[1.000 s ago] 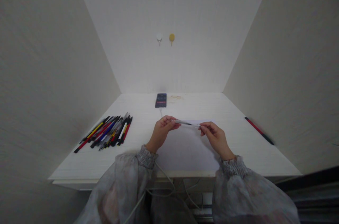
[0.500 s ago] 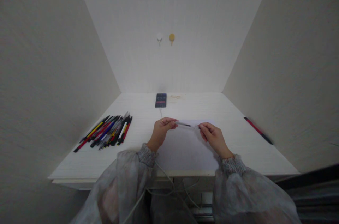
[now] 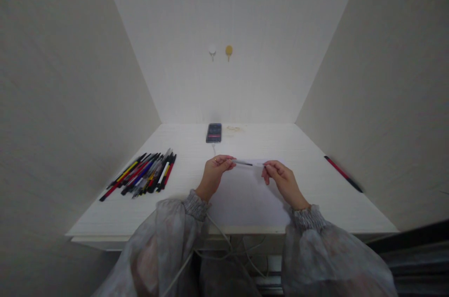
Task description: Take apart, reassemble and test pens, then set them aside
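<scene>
My left hand (image 3: 214,173) pinches one end of a slim, clear-barrelled pen (image 3: 242,162) with a dark line in it. The pen lies nearly level above a white sheet of paper (image 3: 245,199). At its other end, the thumb and fingertips of my right hand (image 3: 280,178) close on a pale, see-through end piece (image 3: 258,164). Whether that piece is joined to the barrel is too blurred to tell. Most of what sits under the right fingertips is hidden.
A heap of several pens (image 3: 147,173) lies on the left of the white table (image 3: 189,147). One red and black pen (image 3: 343,174) lies by the right wall. A phone (image 3: 213,133) with a cable stands at the back. Two hooks (image 3: 228,50) hang on the rear wall.
My right fingers have shifted slightly at the pen's end, with the lower fingers curling differently. My left hand keeps its hold. The whole view has moved a little.
</scene>
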### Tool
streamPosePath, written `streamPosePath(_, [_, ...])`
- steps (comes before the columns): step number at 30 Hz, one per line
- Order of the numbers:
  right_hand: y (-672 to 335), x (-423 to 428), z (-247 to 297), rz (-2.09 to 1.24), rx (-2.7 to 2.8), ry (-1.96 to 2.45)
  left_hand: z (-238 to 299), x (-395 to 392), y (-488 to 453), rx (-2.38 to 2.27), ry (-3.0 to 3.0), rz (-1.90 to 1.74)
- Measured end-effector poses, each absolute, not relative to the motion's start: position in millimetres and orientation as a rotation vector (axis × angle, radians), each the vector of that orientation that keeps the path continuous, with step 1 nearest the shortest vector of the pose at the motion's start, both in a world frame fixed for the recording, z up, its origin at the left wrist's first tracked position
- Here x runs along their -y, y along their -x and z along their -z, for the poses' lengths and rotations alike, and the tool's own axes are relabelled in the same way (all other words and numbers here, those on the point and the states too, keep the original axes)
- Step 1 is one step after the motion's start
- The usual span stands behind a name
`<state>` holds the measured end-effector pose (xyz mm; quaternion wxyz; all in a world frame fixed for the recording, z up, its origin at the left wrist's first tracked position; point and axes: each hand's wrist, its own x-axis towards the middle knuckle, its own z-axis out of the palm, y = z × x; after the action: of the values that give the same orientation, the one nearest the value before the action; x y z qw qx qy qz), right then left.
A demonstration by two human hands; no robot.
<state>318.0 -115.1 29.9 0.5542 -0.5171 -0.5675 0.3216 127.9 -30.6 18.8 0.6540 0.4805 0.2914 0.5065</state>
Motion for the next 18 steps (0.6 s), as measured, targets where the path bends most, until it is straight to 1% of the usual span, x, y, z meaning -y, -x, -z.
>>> streamPosePath(5, [-320.0, 115.7, -28.9, -0.742, 1.377, 1.396, -18.0, 30.8, -128.3, -0.674, -1.103, -1.143])
streamPosePath(7, [-321.0, 114.6, -26.4, -0.688, 1.386, 1.391, -17.4, 30.0, -127.7, -0.669, -1.091, -1.150])
streamPosePath(12, [-321.7, 111.5, -18.9, -0.603, 1.329, 1.206, -16.5, 28.5, -126.3, -0.661, -1.020, -1.172])
streamPosePath(18, [-321.0, 115.4, -22.5, -0.638, 1.344, 1.317, -17.6, 30.3, -127.2, -0.669, -1.008, -1.144])
